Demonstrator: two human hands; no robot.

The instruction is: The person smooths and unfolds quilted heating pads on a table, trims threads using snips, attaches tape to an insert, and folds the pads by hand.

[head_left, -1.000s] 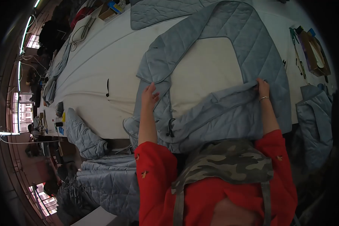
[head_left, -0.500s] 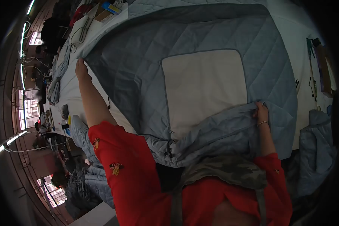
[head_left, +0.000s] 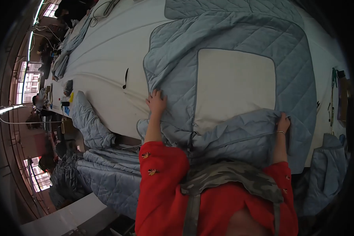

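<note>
A grey-blue quilted cover point(head_left: 295, 82) lies spread before me, with a bound rectangular cut-out through which a pale surface shows. My left hand point(head_left: 157, 103) rests on the cover's left side near its edge, fingers spread. At the lower right corner of the cut-out, my right hand point(head_left: 283, 123) pinches the edge of the cover's gathered near flap point(head_left: 236, 128). That flap lies bunched in folds toward my body. A dark zipper end or cord hangs at the flap's left part; which of these it is I cannot make out.
The cover lies on a white-covered table point(head_left: 106, 59). A slim black tool point(head_left: 126, 78) lies left of my left hand. More quilted pieces point(head_left: 114, 185) hang at the near left, and another point(head_left: 326, 169) at the right. A green-handled tool point(head_left: 334, 78) lies along the right side.
My left hand has come back toward me from the far left, and the cover's left part now lies flatter and further right. My right hand still grips the flap edge.
</note>
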